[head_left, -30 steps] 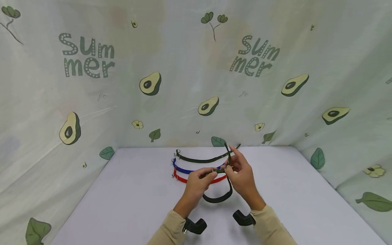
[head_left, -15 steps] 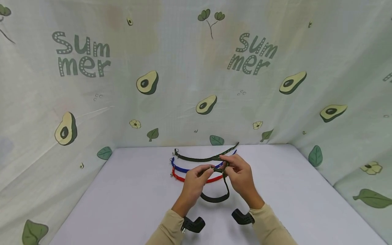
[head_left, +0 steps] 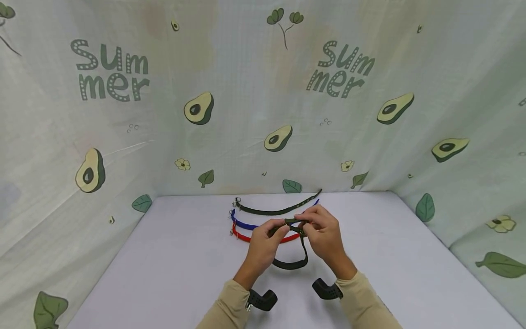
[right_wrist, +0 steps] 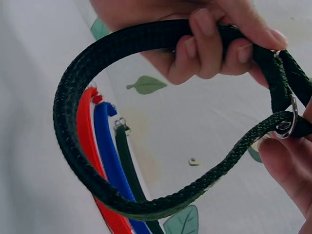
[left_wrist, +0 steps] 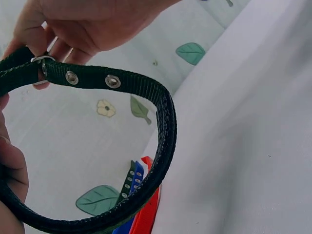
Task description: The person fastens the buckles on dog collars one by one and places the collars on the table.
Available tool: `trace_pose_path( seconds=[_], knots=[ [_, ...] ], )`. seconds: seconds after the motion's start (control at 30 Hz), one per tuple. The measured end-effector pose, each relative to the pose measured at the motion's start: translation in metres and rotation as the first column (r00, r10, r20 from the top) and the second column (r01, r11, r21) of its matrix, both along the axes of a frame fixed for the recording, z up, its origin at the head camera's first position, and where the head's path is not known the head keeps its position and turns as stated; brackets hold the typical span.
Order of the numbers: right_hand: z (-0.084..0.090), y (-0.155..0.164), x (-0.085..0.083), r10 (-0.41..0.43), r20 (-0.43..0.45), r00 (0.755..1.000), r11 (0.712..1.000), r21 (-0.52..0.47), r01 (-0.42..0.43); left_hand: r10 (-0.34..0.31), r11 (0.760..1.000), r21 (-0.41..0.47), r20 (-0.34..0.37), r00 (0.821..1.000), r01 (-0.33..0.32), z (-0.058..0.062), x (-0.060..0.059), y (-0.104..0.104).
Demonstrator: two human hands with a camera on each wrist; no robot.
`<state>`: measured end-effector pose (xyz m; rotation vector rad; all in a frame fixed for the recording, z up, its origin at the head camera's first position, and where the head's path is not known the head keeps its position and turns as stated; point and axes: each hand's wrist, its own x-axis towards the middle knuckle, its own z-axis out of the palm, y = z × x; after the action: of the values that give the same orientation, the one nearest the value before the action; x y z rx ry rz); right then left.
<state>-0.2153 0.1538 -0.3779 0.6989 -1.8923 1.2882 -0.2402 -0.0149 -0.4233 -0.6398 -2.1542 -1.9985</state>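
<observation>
A dark green collar (head_left: 289,265) with metal eyelets hangs in a loop between both hands, above the table. My left hand (head_left: 261,242) grips one part of its band, fingers curled round it in the right wrist view. My right hand (head_left: 326,235) pinches the strap beside a metal ring (right_wrist: 293,117). The strap doubles over at that ring, and a short length reaches across toward the left fingertips. In the left wrist view two eyelets (left_wrist: 112,81) show along the band near the right fingers. The left fingers partly hide the band they hold.
Behind the hands lie another dark green collar (head_left: 267,212), a blue collar (head_left: 245,225) and a red collar (head_left: 241,236), in curved rows on the white table (head_left: 164,274). A printed curtain (head_left: 246,68) stands at the back and sides.
The strap's free end, upright above the right hand one second ago, now lies folded across toward the left hand. The right fingers have lowered and closed in. The left hand stays nearly still.
</observation>
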Motion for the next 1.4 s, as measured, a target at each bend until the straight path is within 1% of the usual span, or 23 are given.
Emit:
trace_pose_path(
  seconds=[0.13,0.27,0.37,0.47,0.5,0.57,0.67,0.8,0.83,0.9,0.97,1.03,1.07,1.1,1.17,1.23,1.3,1.4],
  knots=[
    [-0.01,0.001,-0.009,-0.054,-0.105,0.993,0.997,0.052,0.059,0.007,1.0,0.004,0.033,0.999,-0.007,0.006,0.004,0.0],
    [-0.024,0.006,-0.022,-0.086,-0.148,0.985,0.993,0.062,0.096,0.004,1.0,0.026,0.047,0.999,-0.006,0.021,0.013,-0.002],
    [-0.028,0.008,-0.026,-0.101,-0.173,0.98,0.989,0.088,0.117,-0.001,0.999,0.05,0.019,1.0,0.001,0.028,0.019,-0.003],
    [-0.028,0.009,-0.03,-0.103,-0.218,0.971,0.984,0.117,0.13,0.006,0.999,0.053,-0.002,1.0,-0.006,0.03,0.02,-0.003],
    [-0.028,0.009,-0.03,-0.103,-0.231,0.968,0.982,0.128,0.135,0.01,0.999,0.053,-0.01,1.0,-0.009,0.03,0.02,-0.003],
    [-0.027,0.008,-0.031,-0.103,-0.267,0.958,0.978,0.146,0.146,0.017,0.999,0.043,0.0,1.0,-0.017,0.031,0.02,-0.004],
    [-0.029,0.005,-0.031,-0.107,-0.312,0.944,0.971,0.172,0.167,0.017,0.999,0.042,0.004,1.0,-0.017,0.029,0.018,-0.004],
    [-0.033,0.002,-0.03,-0.098,-0.316,0.944,0.965,0.203,0.168,0.0,0.996,0.087,0.008,1.0,-0.001,0.014,0.007,-0.001],
    [-0.034,0.001,-0.029,-0.092,-0.307,0.947,0.965,0.206,0.161,-0.002,0.995,0.101,0.009,1.0,0.001,0.01,0.005,0.0],
    [-0.036,0.0,-0.027,-0.072,-0.258,0.964,0.973,0.197,0.125,-0.018,0.99,0.139,0.012,1.0,0.016,0.002,-0.001,0.001],
    [-0.037,-0.003,-0.025,-0.046,-0.185,0.982,0.98,0.181,0.08,-0.03,0.985,0.172,0.022,0.999,0.026,0.002,-0.001,0.001],
    [-0.037,-0.005,-0.022,-0.017,-0.061,0.998,0.988,0.154,0.026,-0.038,0.981,0.19,0.026,0.999,0.033,0.002,-0.001,0.002],
    [-0.037,-0.006,-0.021,0.005,0.014,1.0,0.991,0.132,-0.006,-0.042,0.98,0.195,0.027,0.999,0.036,0.003,-0.001,0.001],
    [-0.037,-0.007,-0.02,0.026,0.089,0.996,0.994,0.107,-0.036,-0.044,0.98,0.196,0.029,0.999,0.037,0.003,-0.001,0.001],
    [-0.037,-0.01,-0.018,0.056,0.216,0.975,0.997,0.044,-0.067,-0.041,0.983,0.182,0.031,0.999,0.034,0.004,-0.001,0.0],
    [-0.037,-0.012,-0.017,0.076,0.303,0.95,0.997,-0.013,-0.075,-0.036,0.985,0.168,0.028,0.999,0.031,0.005,-0.001,0.0],
    [-0.036,-0.012,-0.017,0.069,0.345,0.936,0.998,-0.031,-0.062,-0.037,0.986,0.165,0.028,0.999,0.031,0.006,0.0,-0.001],
    [-0.033,-0.012,-0.016,0.036,0.362,0.931,0.999,-0.013,-0.034,-0.053,0.983,0.176,0.021,0.998,0.049,0.008,0.001,-0.001]
  ],
)
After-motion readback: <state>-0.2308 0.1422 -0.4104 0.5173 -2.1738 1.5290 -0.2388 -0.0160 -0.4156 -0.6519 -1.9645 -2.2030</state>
